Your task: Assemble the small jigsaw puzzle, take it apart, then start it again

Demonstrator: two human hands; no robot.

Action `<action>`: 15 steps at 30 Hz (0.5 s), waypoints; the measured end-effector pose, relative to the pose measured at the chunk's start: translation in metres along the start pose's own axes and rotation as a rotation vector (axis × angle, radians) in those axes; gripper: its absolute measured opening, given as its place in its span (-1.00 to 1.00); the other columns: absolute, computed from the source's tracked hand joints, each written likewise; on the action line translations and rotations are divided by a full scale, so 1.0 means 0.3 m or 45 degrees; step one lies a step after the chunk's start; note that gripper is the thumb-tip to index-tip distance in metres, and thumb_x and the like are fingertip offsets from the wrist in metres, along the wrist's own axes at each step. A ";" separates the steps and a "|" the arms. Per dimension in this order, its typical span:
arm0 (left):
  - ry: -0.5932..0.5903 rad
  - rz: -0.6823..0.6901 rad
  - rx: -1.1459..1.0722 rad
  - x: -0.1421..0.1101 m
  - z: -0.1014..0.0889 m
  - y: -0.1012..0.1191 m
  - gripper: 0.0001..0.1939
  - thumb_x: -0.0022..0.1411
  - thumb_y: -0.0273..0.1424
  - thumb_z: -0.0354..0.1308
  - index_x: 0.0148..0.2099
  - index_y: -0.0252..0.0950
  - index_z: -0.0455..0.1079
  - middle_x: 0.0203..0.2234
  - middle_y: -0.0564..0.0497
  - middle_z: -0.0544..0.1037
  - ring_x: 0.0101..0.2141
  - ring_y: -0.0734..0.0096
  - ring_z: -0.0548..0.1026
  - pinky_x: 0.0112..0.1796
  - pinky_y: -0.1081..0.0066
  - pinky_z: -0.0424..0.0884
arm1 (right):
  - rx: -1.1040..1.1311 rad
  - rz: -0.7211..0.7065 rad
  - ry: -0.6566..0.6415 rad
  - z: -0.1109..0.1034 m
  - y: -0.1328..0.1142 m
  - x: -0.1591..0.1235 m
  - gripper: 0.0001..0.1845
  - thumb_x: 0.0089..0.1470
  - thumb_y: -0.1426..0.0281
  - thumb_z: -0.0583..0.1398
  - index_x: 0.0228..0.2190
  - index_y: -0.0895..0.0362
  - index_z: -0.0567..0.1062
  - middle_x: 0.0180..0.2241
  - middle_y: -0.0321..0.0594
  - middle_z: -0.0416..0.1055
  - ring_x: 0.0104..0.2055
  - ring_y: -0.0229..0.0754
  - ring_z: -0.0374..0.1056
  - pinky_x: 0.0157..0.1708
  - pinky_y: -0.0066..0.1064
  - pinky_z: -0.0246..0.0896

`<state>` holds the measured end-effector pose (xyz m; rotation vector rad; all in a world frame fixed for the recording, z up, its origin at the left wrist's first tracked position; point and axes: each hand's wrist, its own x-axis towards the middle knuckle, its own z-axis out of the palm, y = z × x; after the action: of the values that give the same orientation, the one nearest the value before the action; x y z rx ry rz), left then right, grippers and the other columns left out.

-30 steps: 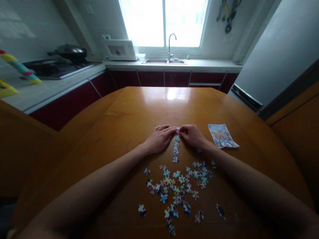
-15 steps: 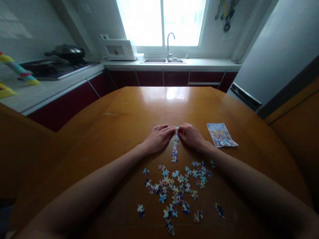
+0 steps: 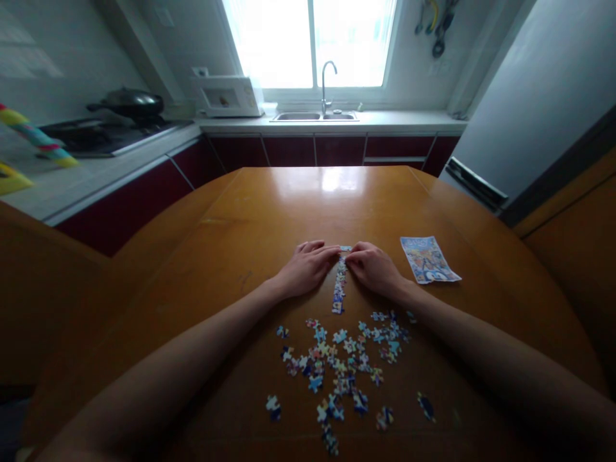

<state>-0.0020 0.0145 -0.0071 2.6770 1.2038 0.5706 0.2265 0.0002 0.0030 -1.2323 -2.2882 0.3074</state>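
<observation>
A narrow strip of joined jigsaw pieces (image 3: 339, 285) runs away from me along the wooden table, with a short pale blue stretch at its far end. My left hand (image 3: 310, 268) lies flat on the left of the strip, fingers stretched out and their tips touching its upper part. Across from it, my right hand (image 3: 373, 264) is closed, thumb and fingers pressed together at the strip's right edge. Whatever its fingertips pinch is hidden. Nearer to me, many loose jigsaw pieces (image 3: 340, 366) are scattered in a rough heap between my forearms.
A creased printed picture sheet (image 3: 428, 260) lies right of my right hand. The brown table (image 3: 269, 212) has rounded corners. Beyond it are a counter with a sink (image 3: 298, 117), a microwave (image 3: 230, 96) and a stove with a pan (image 3: 133, 101). A fridge (image 3: 539, 96) stands at right.
My right hand has shifted slightly to the right, showing more of the strip's pale blue far end. My left hand stays nearly in place.
</observation>
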 end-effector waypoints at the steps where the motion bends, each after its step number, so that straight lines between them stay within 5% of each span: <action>1: 0.003 0.005 0.000 0.000 0.001 -0.001 -0.60 0.48 -0.24 -0.07 0.29 -0.06 0.28 0.15 0.00 0.47 0.20 0.07 0.30 0.19 -0.04 0.21 | -0.003 -0.006 -0.003 0.000 0.000 0.000 -0.80 0.19 0.49 0.19 -0.38 0.10 0.63 -0.27 -0.14 0.50 -0.22 -0.14 0.36 -0.19 -0.33 0.21; 15: -0.028 0.071 -0.022 -0.001 -0.003 -0.011 -0.61 0.45 -0.34 -0.04 0.26 -0.02 0.29 0.12 0.03 0.49 0.20 0.08 0.27 0.18 -0.04 0.18 | 0.011 -0.040 -0.017 -0.001 0.001 0.004 -0.79 0.19 0.50 0.20 -0.34 0.08 0.65 -0.26 -0.15 0.50 -0.19 -0.13 0.35 -0.15 -0.32 0.21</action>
<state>-0.0046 0.0165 -0.0073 2.7028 1.1167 0.5552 0.2266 0.0013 0.0035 -1.1919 -2.3133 0.3148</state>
